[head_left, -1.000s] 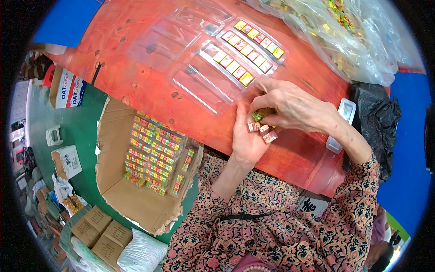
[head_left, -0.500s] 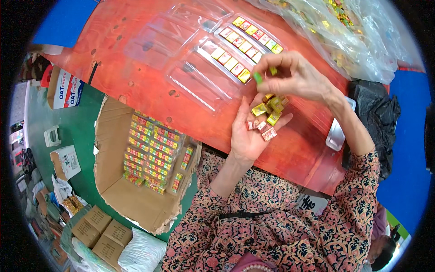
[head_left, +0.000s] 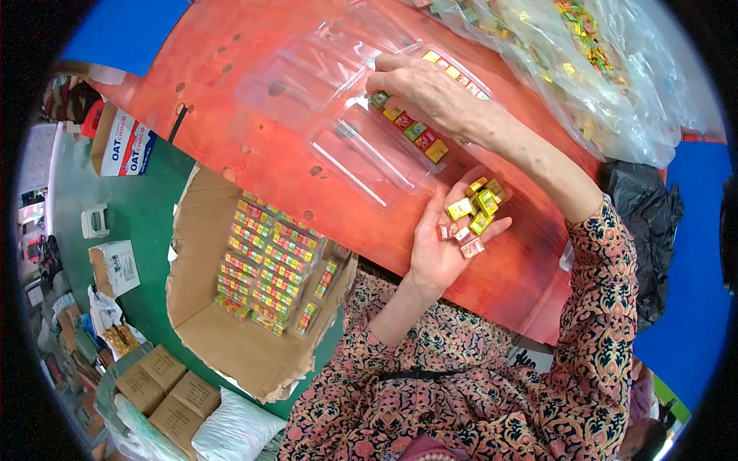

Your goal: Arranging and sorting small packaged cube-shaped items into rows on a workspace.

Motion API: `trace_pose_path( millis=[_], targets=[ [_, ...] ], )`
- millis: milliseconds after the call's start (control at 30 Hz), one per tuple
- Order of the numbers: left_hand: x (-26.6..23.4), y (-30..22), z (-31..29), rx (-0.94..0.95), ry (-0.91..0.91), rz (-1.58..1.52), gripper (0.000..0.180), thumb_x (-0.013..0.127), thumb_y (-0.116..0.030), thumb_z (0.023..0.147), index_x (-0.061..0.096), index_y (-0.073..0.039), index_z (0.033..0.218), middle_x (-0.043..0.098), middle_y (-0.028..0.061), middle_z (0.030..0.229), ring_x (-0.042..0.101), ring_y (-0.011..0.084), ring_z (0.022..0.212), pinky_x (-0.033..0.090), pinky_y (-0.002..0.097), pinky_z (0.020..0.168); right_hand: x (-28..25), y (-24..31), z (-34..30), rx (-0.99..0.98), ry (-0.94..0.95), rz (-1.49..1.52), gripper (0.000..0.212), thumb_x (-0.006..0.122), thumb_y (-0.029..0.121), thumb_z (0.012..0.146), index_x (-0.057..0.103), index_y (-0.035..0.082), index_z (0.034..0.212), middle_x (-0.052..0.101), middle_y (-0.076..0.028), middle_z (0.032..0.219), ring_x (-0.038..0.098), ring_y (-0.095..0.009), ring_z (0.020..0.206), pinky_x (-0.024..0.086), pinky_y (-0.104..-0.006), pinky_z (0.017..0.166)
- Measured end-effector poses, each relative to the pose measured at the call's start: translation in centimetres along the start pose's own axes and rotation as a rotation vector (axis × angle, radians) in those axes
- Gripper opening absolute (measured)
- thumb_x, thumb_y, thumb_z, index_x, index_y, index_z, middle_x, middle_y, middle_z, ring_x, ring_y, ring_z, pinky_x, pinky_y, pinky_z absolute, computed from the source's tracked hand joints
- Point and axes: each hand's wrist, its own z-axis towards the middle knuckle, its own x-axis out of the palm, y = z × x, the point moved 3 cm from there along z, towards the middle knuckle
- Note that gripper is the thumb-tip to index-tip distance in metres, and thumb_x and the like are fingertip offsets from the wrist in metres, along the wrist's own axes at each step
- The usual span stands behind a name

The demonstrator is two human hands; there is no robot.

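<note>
My left hand [head_left: 435,247] is palm up near the table's front edge, fingers partly spread. Cupped in it is a loose pile of small boxes [head_left: 482,203], yellow toward the fingertips and red-and-white near the thumb. Above the clear plastic tray [head_left: 367,121] my right hand [head_left: 421,88] bends its fingers down and together at the far end of a row of small boxes [head_left: 415,130]. A green box [head_left: 379,98] shows right by those fingertips; whatever they pinch is hidden. Behind my right wrist, another row of boxes [head_left: 453,71] is partly covered.
Empty clear trays [head_left: 350,165] lie on the red table [head_left: 254,165]. A large clear bag of small boxes [head_left: 580,84] fills the far right, a black plastic bag [head_left: 642,215] below it. At left below the table, a cardboard carton [head_left: 223,338] holds filled packs [head_left: 269,261].
My right hand has moved left and away from me, from above my left palm to the tray, where a green box now shows. My left hand keeps its pile. The whole view has shifted slightly.
</note>
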Motion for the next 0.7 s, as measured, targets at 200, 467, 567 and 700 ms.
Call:
trace_pose_path(
  millis=[200, 467, 567, 700],
  targets=[
    [-0.2, 0.0, 0.0, 0.003, -0.009, -0.002, 0.055, 0.031, -0.042, 0.094, 0.027, -0.005, 0.135, 0.039, 0.0141, 0.134, 0.037, 0.0293, 0.124, 0.035, 0.0506, 0.098, -0.8, -0.4, -0.5, 0.083, 0.043, 0.242, 0.016, 0.060, 0.010, 0.075, 0.058, 0.000, 0.087, 0.054, -0.013, 0.085, 0.055, -0.027, 0.086, 0.043, -0.0364, 0.074],
    [-0.2, 0.2, 0.1, 0.004, -0.012, 0.019, 0.056, 0.031, -0.044, 0.094, 0.028, -0.005, 0.134, 0.038, 0.0157, 0.133, 0.037, 0.0309, 0.124, 0.036, 0.0505, 0.097, -1.1, -0.8, -0.2, 0.243, 0.115, 0.250, 0.017, 0.062, 0.016, 0.077, 0.063, 0.001, 0.085, 0.060, -0.015, 0.079, 0.059, -0.029, 0.078, 0.046, -0.0378, 0.070],
    [-0.1, 0.1, 0.1, 0.012, -0.029, 0.038, 0.056, 0.031, -0.044, 0.094, 0.029, -0.005, 0.134, 0.036, 0.0181, 0.135, 0.034, 0.0338, 0.125, 0.035, 0.0526, 0.097, -0.6, -0.5, -0.4, 0.183, 0.072, 0.193, 0.016, 0.063, 0.014, 0.075, 0.063, 0.002, 0.084, 0.059, -0.015, 0.079, 0.059, -0.030, 0.078, 0.046, -0.0390, 0.069],
    [-0.3, 0.1, 0.0, 0.013, -0.025, 0.039, 0.055, 0.031, -0.043, 0.094, 0.030, -0.005, 0.133, 0.042, 0.0140, 0.130, 0.039, 0.0296, 0.122, 0.037, 0.0510, 0.096, -0.7, 0.0, -0.3, 0.160, 0.035, 0.129, 0.014, 0.063, 0.010, 0.072, 0.064, 0.002, 0.083, 0.059, -0.015, 0.079, 0.059, -0.031, 0.077, 0.046, -0.0397, 0.068]
  ],
)
